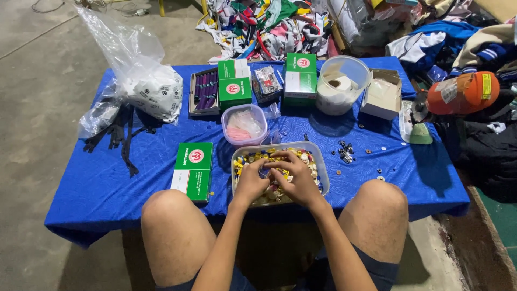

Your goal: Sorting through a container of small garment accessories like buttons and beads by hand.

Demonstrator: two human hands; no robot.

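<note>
Lower centre: left hand (pixel 251 180) and right hand (pixel 293 178) pinching among small, hard, light, probably slippery buttons (pixel 309 160) in clear tray (pixel 322 167); exact hold unclear.

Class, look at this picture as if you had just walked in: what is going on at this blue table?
A seated person has both hands in a clear plastic tray full of small buttons, mostly yellow and white. The left hand and right hand meet over the middle, fingers curled among the buttons; what they pinch is hidden. The tray sits on a blue cloth-covered table. A green box lies to its left, and a small tub of pink pieces stands behind it.
</note>
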